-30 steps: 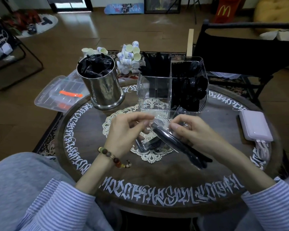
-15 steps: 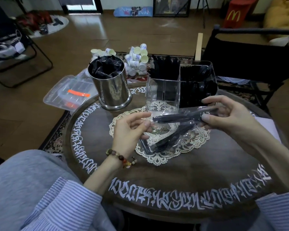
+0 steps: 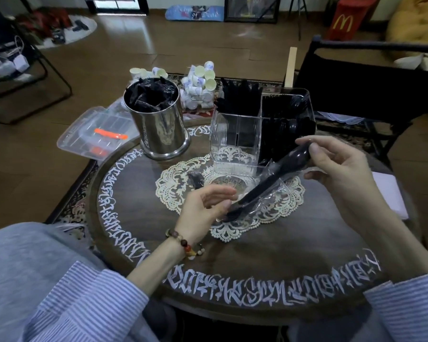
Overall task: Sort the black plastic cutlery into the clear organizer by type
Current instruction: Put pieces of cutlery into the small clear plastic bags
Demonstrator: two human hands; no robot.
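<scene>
Black plastic spoon (image 3: 269,178), partly in clear wrapper (image 3: 272,193), slanting over lace doily (image 3: 181,191) on round wooden counter (image 3: 257,245). Bowl end pinched by right hand (image 3: 341,169) fingers, near clear organizer (image 3: 235,139); handle end and wrapper pinched by left hand (image 3: 203,213), beaded bracelet (image 3: 185,245) at wrist. Organizer just behind doily: front left compartment bare, right and rear compartments packed with black cutlery. Left of it, steel canister (image 3: 161,129) stuffed with wrapped black pieces. Small dark scrap (image 3: 195,180) lying on doily beside left hand.
</scene>
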